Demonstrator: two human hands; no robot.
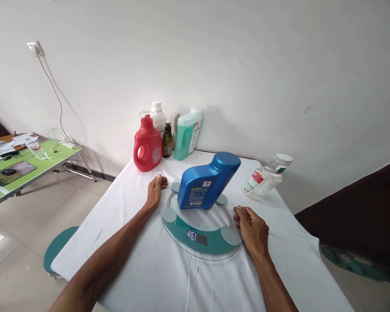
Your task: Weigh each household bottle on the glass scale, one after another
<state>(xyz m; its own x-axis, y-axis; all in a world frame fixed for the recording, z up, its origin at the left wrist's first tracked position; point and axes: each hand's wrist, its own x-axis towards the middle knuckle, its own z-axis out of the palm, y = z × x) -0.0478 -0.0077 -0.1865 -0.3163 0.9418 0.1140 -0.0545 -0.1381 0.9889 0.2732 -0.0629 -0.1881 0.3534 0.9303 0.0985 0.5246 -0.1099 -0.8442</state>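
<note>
A round glass bathroom scale with a teal band lies on the white-clothed table, digits lit on its display. On it stands a blue plastic bottle with a blue cap, its label facing me. My left hand rests on its side at the scale's left rim, fingers loosely stretched and holding nothing visible. At the opposite rim, my right hand has its fingers curled in, fingertips against the glass edge. Its palm side is hidden.
Behind the scale stand a red jug, a white bottle, a dark pump bottle and a green bottle. A clear jar stands at right. Left are a green-topped table and a teal stool.
</note>
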